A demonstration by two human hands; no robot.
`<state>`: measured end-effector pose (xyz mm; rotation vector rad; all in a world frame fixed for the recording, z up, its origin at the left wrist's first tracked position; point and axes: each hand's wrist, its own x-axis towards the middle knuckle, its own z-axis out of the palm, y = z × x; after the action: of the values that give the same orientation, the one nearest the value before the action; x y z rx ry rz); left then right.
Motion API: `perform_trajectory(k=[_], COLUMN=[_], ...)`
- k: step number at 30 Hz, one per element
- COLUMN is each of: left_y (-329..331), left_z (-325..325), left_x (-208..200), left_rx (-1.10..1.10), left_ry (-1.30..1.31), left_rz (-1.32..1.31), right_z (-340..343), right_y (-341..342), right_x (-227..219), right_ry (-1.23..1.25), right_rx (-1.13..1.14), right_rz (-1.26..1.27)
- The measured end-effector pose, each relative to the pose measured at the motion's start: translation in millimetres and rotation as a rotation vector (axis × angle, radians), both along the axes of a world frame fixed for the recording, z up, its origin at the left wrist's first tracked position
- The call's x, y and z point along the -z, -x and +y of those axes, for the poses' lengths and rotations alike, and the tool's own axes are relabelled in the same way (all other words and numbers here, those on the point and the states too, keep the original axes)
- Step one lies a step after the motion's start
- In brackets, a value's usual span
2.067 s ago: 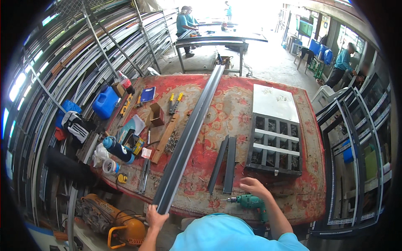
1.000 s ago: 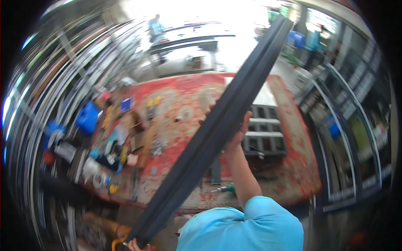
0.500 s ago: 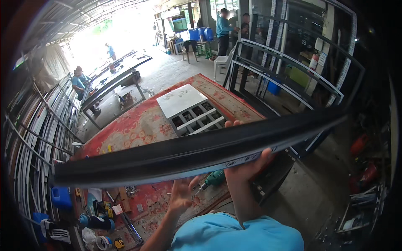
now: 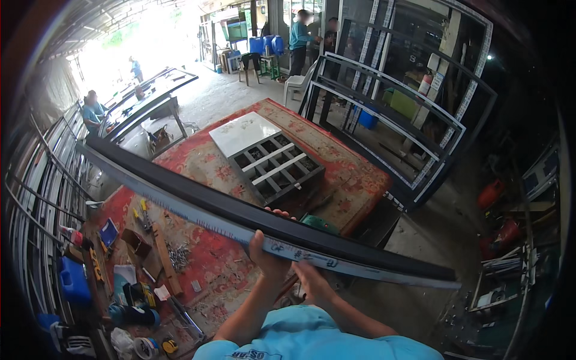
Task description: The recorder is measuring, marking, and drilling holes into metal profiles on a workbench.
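Observation:
A long black metal profile (image 4: 198,192) with a pale printed film strip along its near side slants across the view, its left end higher. My left hand (image 4: 269,259) is closed round it near the middle, thumb on the film strip and fingertips showing over the far edge. Just right of it, my right hand (image 4: 313,284) has its fingers stretched out at the profile's lower edge; whether they touch is unclear. Beyond the profile, a green power drill (image 4: 320,224) lies partly hidden on the carpet-covered table (image 4: 360,171).
A compartment box (image 4: 309,174) with a white panel (image 4: 245,133) sits on the table. Tools, screws and a blue jug (image 4: 74,281) are at the left. Large frames (image 4: 390,120) lean at the right. Profiles fill a left-hand rack (image 4: 45,222). Other people are farther off.
The profile has swung, its left end rising and its right end dropping. My left hand has closed on it; my right hand has let go and come down beside the left.

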<state>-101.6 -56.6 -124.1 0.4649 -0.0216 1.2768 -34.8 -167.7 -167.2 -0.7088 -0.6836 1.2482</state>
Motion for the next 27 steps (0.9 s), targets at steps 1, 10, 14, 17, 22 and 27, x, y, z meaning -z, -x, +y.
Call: perform_trajectory(k=[1,10,14,17,22,27], left_y=[3,45,44,52,62,61], left_z=[6,14,21,32,53,69], left_x=[7,21,25,30,33,44], left_rx=[0.033,0.131,0.181,0.176,0.136,0.126], left_ry=[0.042,0.031,0.038,0.023,-0.047,-0.059], left_rz=[-0.006,0.008,-0.005,-0.015,-0.004,-0.01], right_z=[-12,-86,-122,-132,-152,-155], right_y=[0,-138,-182,-182,-175,-165], right_x=[-7,-93,-24,2,11,18], right_ry=[0.193,0.202,0.592,0.691,1.093,1.107], right_rx=[-0.106,0.071,-0.699,-0.742,-0.816,-0.705], right_rz=[-0.286,-1.193,-0.736,-0.745,-0.289,-0.005])
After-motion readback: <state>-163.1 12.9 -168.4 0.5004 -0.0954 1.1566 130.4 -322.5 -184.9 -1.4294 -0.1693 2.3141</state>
